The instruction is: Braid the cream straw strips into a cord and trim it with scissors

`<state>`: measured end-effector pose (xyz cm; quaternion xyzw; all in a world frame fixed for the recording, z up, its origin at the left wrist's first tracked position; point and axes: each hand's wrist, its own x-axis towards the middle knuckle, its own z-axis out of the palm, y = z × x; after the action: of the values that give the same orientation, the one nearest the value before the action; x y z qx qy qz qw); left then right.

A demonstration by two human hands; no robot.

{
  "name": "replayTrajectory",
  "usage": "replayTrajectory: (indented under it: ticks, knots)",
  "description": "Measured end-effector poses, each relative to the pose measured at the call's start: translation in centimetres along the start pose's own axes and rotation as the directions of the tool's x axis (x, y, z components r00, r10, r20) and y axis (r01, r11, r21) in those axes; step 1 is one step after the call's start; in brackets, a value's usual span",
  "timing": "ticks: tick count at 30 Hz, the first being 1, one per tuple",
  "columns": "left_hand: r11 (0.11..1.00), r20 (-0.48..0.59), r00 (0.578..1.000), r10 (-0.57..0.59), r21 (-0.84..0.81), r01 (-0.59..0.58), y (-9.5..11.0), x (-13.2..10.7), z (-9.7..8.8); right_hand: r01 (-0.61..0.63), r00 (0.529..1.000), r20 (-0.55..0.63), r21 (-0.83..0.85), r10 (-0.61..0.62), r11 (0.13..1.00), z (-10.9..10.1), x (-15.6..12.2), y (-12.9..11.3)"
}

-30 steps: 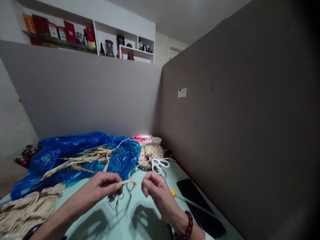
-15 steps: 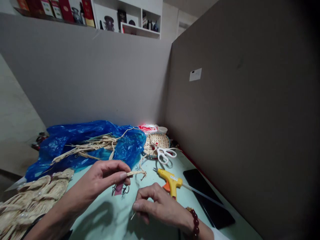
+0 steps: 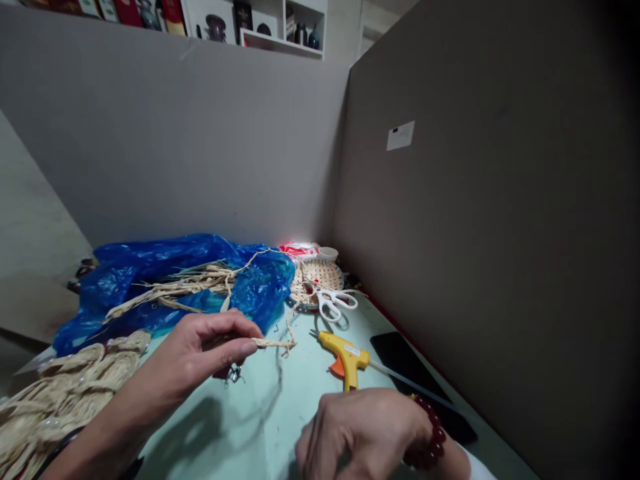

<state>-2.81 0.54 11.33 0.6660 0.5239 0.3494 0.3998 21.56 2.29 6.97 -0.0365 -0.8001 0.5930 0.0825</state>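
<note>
My left hand [image 3: 207, 350] pinches the end of a twisted straw cord [image 3: 274, 343] between thumb and fingers. The cord runs up from there toward the woven bamboo tray. Below those fingers hang small dark metal rings [image 3: 234, 373], partly covered by the hand. My right hand [image 3: 360, 430] is low at the front edge of the view, fingers curled downward, a red bead bracelet at its wrist; what its fingertips hold, if anything, is hidden. Just beyond it lies a yellow glue gun [image 3: 345, 350] with a clear glue stick in its back.
White-handled scissors [image 3: 333, 303] rest against the bamboo tray [image 3: 313, 275]. A blue plastic bag [image 3: 150, 257] holds dry straw [image 3: 175, 291] at the back left. Braided straw pieces [image 3: 75, 387] lie at the left. A black flat device [image 3: 400, 360] lies by the right partition.
My right hand has moved down and right, away from the cord, and turned fingers-down; the thin pale strip in it no longer shows. My left hand keeps its hold, nearly still. The view tilts slightly down.
</note>
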Motion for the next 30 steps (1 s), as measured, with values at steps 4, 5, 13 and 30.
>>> replayTrajectory:
  ticks: [4, 5, 13, 30]
  knots:
    - [0.999, 0.046, 0.999, 0.027, -0.03, -0.026, 0.7, -0.6, 0.1, -0.017, 0.998, 0.061, -0.081, 0.022, 0.997, 0.3, 0.1, 0.2]
    - [0.999, 0.054, 0.998, 0.037, -0.029, -0.035, 0.9, -0.8, 0.2, -0.04, 0.999, 0.013, -0.051, 0.041, 0.998, 0.3, 0.0, 0.2]
    - [0.993, 0.109, 0.993, 0.048, 0.101, -0.059, 2.2, -1.2, 0.4, 0.156, 0.888, -0.452, 0.468, 0.083, 0.87, -0.1, 1.1, 1.4]
    - [0.977, 0.18, 0.978, -0.104, 0.203, 0.067, 0.7, -0.4, 2.7, 0.072, 0.633, -0.756, 0.27, 0.165, 0.96, 0.6, 2.1, 0.9]
